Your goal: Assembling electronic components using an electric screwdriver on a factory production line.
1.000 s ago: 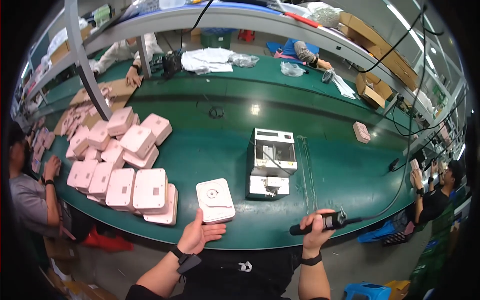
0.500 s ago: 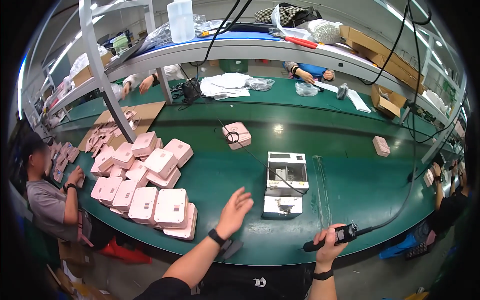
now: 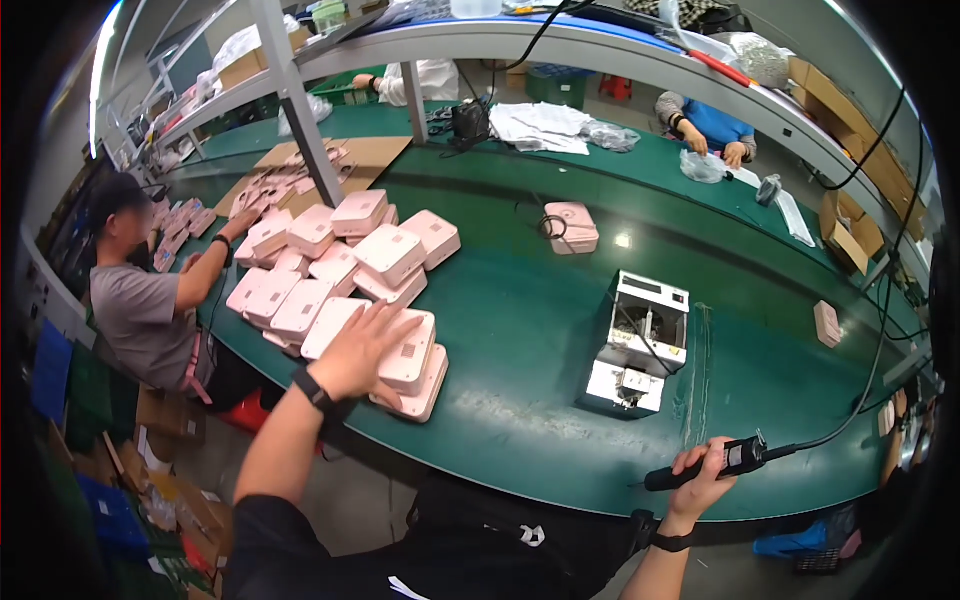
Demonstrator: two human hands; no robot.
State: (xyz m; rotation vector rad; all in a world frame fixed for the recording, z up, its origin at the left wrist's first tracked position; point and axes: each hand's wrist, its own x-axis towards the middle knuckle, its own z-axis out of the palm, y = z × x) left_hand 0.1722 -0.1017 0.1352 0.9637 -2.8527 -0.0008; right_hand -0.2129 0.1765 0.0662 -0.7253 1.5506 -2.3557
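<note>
The left hand (image 3: pixel 362 345) lies flat with its fingers spread, palm down on the top pink case (image 3: pixel 410 352) at the near end of a pile; the grip is open and closes around nothing. That case sits on a second one of the same shape, at the near edge of the green surface (image 3: pixel 520 400). A black band circles the left wrist. The right hand (image 3: pixel 700 480) is wrapped around a black electric screwdriver (image 3: pixel 705 465), the grip pressed shut about its barrel, with the tool lying roughly level and its tip pointing left. A black cable runs from the rear of the tool up and to the right.

Behind the touched case spreads the pile of pink cases (image 3: pixel 330 265), stacked two or three deep and reaching toward the far left. Well apart to the right stands a white fixture (image 3: pixel 640 345) with a small part set in its front. Farther back on the surface lies a lone pink case (image 3: pixel 570 226) with a cable beside it. At the left edge sits a person in a grey shirt (image 3: pixel 140 310), hands among more pink parts. Across the surface another person in a blue top (image 3: pixel 712 125) handles a clear bag.
</note>
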